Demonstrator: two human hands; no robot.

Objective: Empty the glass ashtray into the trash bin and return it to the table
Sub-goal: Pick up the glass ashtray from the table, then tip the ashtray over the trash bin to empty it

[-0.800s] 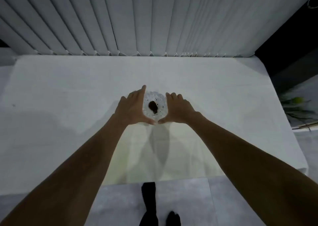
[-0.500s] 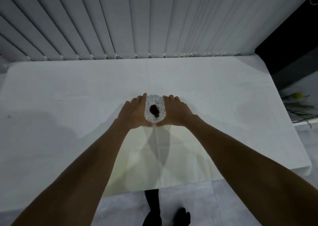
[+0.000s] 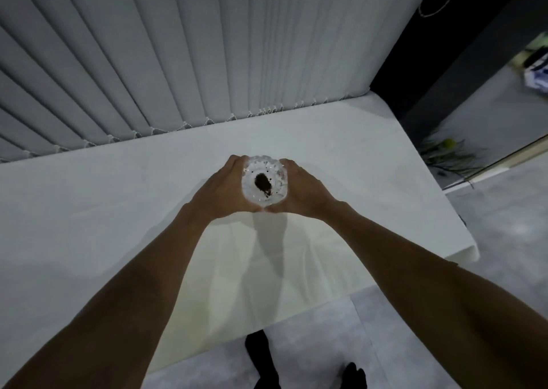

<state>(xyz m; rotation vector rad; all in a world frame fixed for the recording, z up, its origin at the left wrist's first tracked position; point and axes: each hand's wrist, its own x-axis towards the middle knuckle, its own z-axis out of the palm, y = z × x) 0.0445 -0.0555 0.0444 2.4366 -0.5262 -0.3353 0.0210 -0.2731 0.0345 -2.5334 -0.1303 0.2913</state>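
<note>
Ashtray [image 3: 264, 184]: clear cut glass, cupped between both hands over the middle of the table — whether it touches the cloth cannot be told.
Contents: a dark clump [image 3: 262, 183] in the middle of the ashtray, small dark specks around it.
Left hand [image 3: 223, 187]: curled against the ashtray's left side, fingers wrapped round the far rim.
Right hand [image 3: 303, 191]: curled against the ashtray's right side — thumb tips of both hands meet at its near edge.
Table [image 3: 89, 199]: covered in a white cloth.
Blinds [image 3: 184, 50]: grey vertical slats beyond the ashtray, at the table's far edge.

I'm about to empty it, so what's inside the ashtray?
A dark brown clump and scattered specks lie in the ashtray. The left hand and right hand cover its sides.
</note>
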